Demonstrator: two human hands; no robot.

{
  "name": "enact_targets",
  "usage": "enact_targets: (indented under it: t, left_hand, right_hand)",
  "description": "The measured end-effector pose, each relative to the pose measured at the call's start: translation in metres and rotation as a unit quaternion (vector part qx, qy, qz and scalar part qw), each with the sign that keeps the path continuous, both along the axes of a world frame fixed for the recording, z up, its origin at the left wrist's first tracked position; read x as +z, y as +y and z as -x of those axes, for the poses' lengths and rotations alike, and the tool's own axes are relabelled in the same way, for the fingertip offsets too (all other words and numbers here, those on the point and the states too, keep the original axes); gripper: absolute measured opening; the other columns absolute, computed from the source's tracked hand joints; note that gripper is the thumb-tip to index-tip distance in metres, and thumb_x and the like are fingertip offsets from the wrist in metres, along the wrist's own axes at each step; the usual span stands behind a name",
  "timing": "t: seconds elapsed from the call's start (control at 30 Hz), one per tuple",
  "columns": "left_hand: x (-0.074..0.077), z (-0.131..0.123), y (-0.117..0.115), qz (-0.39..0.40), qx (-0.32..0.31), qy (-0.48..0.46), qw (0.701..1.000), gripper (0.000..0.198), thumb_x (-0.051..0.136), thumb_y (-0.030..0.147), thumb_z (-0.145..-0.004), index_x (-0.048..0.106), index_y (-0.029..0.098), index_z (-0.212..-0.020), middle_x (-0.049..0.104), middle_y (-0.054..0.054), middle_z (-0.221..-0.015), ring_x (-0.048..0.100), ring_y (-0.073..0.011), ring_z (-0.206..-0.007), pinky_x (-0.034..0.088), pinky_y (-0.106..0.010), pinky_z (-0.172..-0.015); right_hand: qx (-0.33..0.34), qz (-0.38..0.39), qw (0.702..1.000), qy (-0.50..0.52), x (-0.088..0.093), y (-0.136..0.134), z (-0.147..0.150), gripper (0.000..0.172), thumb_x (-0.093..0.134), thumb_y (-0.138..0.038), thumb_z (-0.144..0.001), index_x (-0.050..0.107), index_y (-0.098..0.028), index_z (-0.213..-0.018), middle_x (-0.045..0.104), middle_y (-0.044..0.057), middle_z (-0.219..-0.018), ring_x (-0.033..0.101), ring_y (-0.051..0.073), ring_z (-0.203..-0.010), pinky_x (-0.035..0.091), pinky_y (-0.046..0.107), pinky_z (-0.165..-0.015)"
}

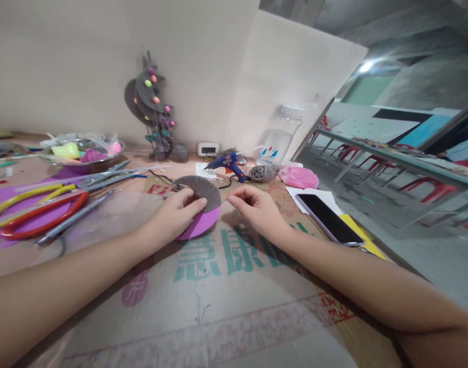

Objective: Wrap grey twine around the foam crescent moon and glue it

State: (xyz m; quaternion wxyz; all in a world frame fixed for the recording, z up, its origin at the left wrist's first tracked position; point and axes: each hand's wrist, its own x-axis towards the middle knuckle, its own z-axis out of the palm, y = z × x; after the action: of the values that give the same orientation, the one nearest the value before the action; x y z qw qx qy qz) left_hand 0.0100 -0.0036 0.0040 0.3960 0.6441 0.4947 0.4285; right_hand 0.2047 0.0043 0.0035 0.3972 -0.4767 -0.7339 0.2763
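Observation:
My left hand (176, 210) grips a flat purple disc (202, 223) at its left edge, thumb on top. Grey yarn (203, 188) is wound closely over the disc's upper part, while the lower part shows bare purple. Just right of the disc, my right hand (254, 205) is closed in a pinch, with a short, thin strand faintly visible between its fingertips and the disc's edge. Behind the hands lie a ball of grey yarn (263, 173) and a blue glue gun (229, 163).
Cardboard (218, 312) under a clear sheet covers the table. Scissors with red and yellow handles (45, 227) and a metal bowl (84, 166) are at left. A phone (329, 219), pink bag (299, 177) and bottle (277, 133) are at right. A grey decorated ornament (149, 99) stands against the wall.

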Motion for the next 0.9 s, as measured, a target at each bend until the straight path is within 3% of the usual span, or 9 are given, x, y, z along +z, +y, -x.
enact_targets:
  t: [0.23, 0.5, 0.67, 0.77, 0.9]
  left_hand:
    - [0.005, -0.002, -0.005, 0.105, -0.019, -0.116, 0.987, 0.015, 0.061, 0.031, -0.070, 0.053, 0.019, -0.068, 0.048, 0.005, -0.053, 0.040, -0.0103, -0.045, 0.027, -0.024, -0.043]
    - [0.005, -0.003, -0.006, 0.161, -0.049, -0.216, 0.962, 0.011, 0.062, 0.027, -0.069, 0.059, 0.019, -0.075, 0.062, -0.001, -0.067, 0.058, -0.0155, -0.058, 0.043, -0.026, -0.052]
    - [0.005, 0.000, -0.004, 0.092, -0.052, -0.142, 0.984, 0.015, 0.062, 0.032, -0.072, 0.063, 0.017, -0.075, 0.064, -0.002, -0.070, 0.057, -0.0150, -0.062, 0.043, -0.025, -0.054]
    - [0.005, 0.003, -0.002, 0.053, -0.053, -0.101, 0.992, 0.023, 0.063, 0.037, -0.073, 0.064, 0.015, -0.079, 0.066, -0.003, -0.076, 0.058, -0.0164, -0.069, 0.045, -0.026, -0.061]
    - [0.004, 0.004, 0.000, 0.045, -0.068, -0.078, 0.994, 0.027, 0.063, 0.040, -0.073, 0.063, 0.015, -0.082, 0.067, -0.004, -0.080, 0.061, -0.0188, -0.074, 0.046, -0.029, -0.067]
  right_hand:
    - [0.002, 0.030, 1.000, 0.000, 0.000, -0.001, 0.000, 0.025, 0.054, -0.042, -0.082, 0.060, -0.018, -0.083, 0.052, -0.003, -0.065, 0.043, 0.008, -0.053, 0.035, 0.021, -0.049]
    - [0.029, 0.056, 0.998, 0.006, 0.000, -0.004, 0.001, 0.025, 0.052, -0.042, -0.083, 0.060, -0.020, -0.092, 0.053, -0.002, -0.069, 0.045, 0.008, -0.053, 0.037, 0.020, -0.048]
    - [0.051, 0.047, 0.997, 0.015, 0.003, -0.006, 0.002, 0.034, 0.052, -0.042, -0.083, 0.056, -0.019, -0.108, 0.061, 0.002, -0.088, 0.050, 0.009, -0.062, 0.041, 0.022, -0.055]
    - [0.076, 0.045, 0.996, -0.023, 0.004, -0.009, 0.004, 0.030, 0.056, -0.043, -0.081, 0.059, -0.017, -0.097, 0.060, 0.001, -0.080, 0.049, 0.010, -0.063, 0.040, 0.022, -0.058]
    - [0.074, -0.003, 0.991, -0.109, 0.004, -0.013, 0.006, 0.030, 0.064, -0.045, -0.075, 0.054, -0.016, -0.074, 0.047, -0.004, -0.061, 0.040, 0.008, -0.055, 0.033, 0.021, -0.051]
